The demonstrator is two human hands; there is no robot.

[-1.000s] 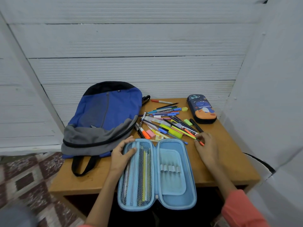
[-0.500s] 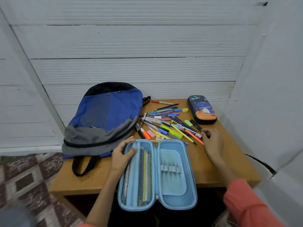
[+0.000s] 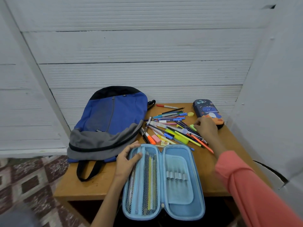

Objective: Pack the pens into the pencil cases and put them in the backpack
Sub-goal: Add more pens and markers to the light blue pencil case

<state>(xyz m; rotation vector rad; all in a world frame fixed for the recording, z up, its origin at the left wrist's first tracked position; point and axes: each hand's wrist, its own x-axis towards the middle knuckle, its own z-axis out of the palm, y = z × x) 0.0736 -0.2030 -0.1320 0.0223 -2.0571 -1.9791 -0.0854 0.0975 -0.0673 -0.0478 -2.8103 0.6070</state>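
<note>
A wooden table stood against a white ribbed wall. On its left part lay the blue and grey backpack, flat, with its black zip closed. A small tab on the front carried white lettering that seemed to read "PUMA", though it was too small to be sure.

At the near edge lay the light blue pencil case, open flat and overhanging the table, with a few pencils behind the mesh pocket of its left half. The left hand held that half's far corner, fingers curled over the rim and thumb on the mesh.

At the far right corner lay a dark blue pencil case, closed, printed with a space cartoon and no readable words. Between it and the backpack spread the loose pens, with a pink eraser among them. The right hand lay just in front of the dark case, its fingertips pinched on a small green piece.
</note>
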